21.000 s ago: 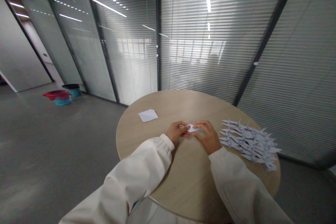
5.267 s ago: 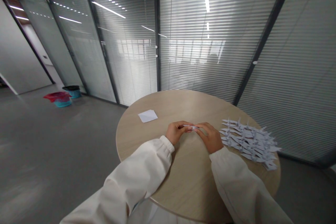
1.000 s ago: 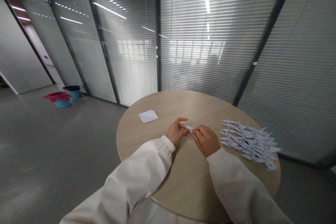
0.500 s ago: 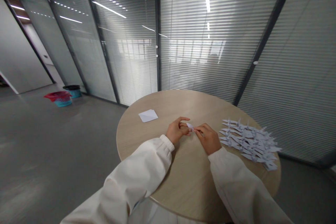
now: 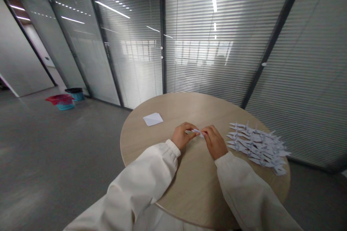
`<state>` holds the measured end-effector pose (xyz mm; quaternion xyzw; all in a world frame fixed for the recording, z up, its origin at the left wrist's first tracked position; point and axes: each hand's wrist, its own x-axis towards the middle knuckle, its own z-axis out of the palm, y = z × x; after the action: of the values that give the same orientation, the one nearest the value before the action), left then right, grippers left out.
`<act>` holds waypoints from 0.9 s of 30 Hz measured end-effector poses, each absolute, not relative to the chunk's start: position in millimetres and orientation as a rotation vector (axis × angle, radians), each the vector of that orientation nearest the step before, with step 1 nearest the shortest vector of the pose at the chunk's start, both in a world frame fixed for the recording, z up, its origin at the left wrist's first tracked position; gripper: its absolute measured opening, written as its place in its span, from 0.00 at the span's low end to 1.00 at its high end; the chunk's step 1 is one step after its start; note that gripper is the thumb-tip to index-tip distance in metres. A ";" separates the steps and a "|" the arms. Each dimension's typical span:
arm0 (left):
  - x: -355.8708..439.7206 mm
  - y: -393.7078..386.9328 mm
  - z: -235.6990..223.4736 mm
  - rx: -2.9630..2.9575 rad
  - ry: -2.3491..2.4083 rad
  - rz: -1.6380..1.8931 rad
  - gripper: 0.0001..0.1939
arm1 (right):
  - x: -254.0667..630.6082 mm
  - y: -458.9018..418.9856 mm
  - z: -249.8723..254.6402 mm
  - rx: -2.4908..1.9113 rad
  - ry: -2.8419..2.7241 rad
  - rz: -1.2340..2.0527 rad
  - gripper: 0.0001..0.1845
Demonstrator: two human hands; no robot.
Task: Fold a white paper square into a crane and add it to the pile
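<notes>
The left hand (image 5: 183, 136) pinches a small piece of folded white paper (image 5: 197, 130), thumb below and fingers curved over it. The paper is thin and creased, and sits just above the middle of the surface, between the two hands. The right hand (image 5: 215, 142) pinches its other end, fingertips bunched together. Off-white sleeves (image 5: 145, 173) of smooth, softly wrinkled cloth cover both arms, the left cuff gathered.

From the far left, two round blue bins stand on the smooth grey floor (image 5: 89, 151), one with a crumpled red liner (image 5: 61, 98), the other with a black liner (image 5: 73, 90). Glass panels in dark straight frames, backed by fine horizontal blinds (image 5: 195, 75), run behind. The round surface (image 5: 184, 106) has pale wood grain. On its left lies a flat white paper (image 5: 153, 119), roughly square; on its right, sharp-pointed folded paper figures (image 5: 257, 148) crowd together, overlapping.
</notes>
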<state>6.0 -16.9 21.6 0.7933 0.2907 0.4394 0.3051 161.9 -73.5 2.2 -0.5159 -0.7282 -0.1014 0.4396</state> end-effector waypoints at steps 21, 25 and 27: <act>0.6 -17.1 25.0 2.129 0.633 1.275 0.07 | 164.0 -74.1 9.4 -1.205 -1.612 0.124 0.06; 1.9 -18.2 24.7 2.133 0.616 1.266 0.07 | 164.9 -73.3 9.0 -1.212 -1.610 0.133 0.08; 2.7 -18.9 24.7 2.130 0.623 1.262 0.07 | 164.2 -73.4 9.0 -1.206 -1.621 0.097 0.08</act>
<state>2.7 -18.9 24.7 0.7984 0.2334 0.4731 0.2903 164.2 -73.4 9.0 -0.5052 -0.6792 0.0405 0.5309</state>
